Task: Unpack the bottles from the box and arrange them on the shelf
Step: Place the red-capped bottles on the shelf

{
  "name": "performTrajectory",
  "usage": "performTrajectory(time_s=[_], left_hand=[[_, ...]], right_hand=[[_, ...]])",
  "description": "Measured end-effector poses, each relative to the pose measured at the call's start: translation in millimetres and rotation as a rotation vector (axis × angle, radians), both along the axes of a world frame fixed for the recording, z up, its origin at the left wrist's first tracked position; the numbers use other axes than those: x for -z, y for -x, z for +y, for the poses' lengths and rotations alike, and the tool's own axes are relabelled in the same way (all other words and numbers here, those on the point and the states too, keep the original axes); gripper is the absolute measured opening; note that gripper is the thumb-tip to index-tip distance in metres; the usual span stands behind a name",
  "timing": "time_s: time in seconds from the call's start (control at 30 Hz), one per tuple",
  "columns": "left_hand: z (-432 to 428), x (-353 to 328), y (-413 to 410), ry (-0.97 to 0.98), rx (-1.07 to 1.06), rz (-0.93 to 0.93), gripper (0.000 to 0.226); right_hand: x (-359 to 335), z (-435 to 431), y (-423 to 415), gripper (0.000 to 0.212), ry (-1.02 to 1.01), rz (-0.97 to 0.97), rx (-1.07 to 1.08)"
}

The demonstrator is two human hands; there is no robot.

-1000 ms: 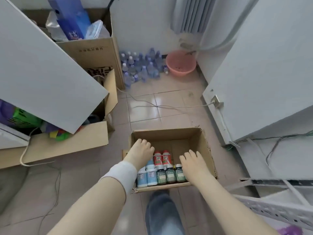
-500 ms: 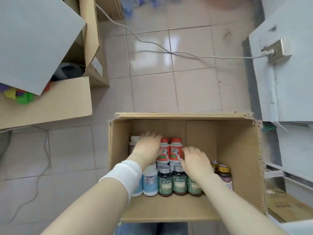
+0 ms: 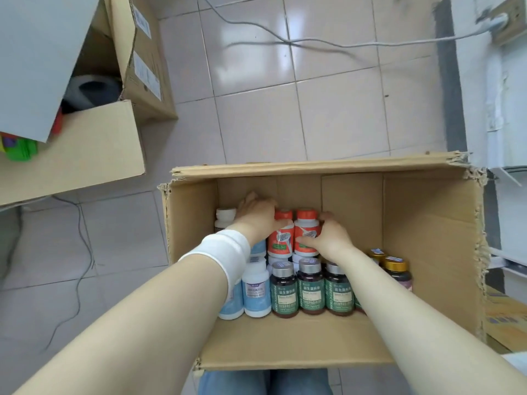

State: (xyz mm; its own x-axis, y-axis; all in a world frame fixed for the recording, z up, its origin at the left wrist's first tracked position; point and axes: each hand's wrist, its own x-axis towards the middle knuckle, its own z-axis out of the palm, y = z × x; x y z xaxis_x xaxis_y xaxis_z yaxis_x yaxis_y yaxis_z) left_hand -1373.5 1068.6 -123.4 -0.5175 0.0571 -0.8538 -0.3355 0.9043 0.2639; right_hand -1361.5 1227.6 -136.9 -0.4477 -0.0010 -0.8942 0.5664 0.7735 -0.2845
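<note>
An open cardboard box (image 3: 313, 168) sits on the tiled floor in front of me, with several bottles standing in its left half. Two red-capped white bottles stand side by side at the back. My left hand (image 3: 258, 215) grips the left red-capped bottle (image 3: 281, 240), thumb against its neck. My right hand (image 3: 332, 238) grips the right red-capped bottle (image 3: 305, 226), thumb across its label and fingers behind it. Three dark green-labelled bottles (image 3: 312, 289) line the near row, with blue-labelled white bottles (image 3: 256, 289) to their left. Gold-capped bottles (image 3: 395, 266) are partly hidden behind my right forearm.
A white-capped bottle (image 3: 225, 218) stands by the box's left wall. Large cardboard boxes (image 3: 85, 155) crowd the left side. A grey cable (image 3: 285, 44) crosses the floor to a wall socket (image 3: 510, 21). A white wall (image 3: 502, 109) runs along the right.
The view has dropped closer over the box. Both hands have sunk between the bottles and curled round the two red-capped ones.
</note>
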Motion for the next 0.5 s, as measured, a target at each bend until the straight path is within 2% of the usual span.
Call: performTrajectory(time_s=[0.17, 0.33, 0.5], left_hand=[[9, -9, -10, -0.071, -0.058, 0.121, 0.05], [5, -54, -20, -0.247, -0.171, 0.399, 0.049], [15, -143, -33, -0.516, -0.59, 0.488, 0.035]], right_hand=[[-15, 24, -2, 0.052, -0.004, 0.085, 0.058], [-66, 58, -9, 0.049, 0.072, 0.237, 0.378], [-149, 79, -36, 0.045, 0.184, 0.328, 0.613]])
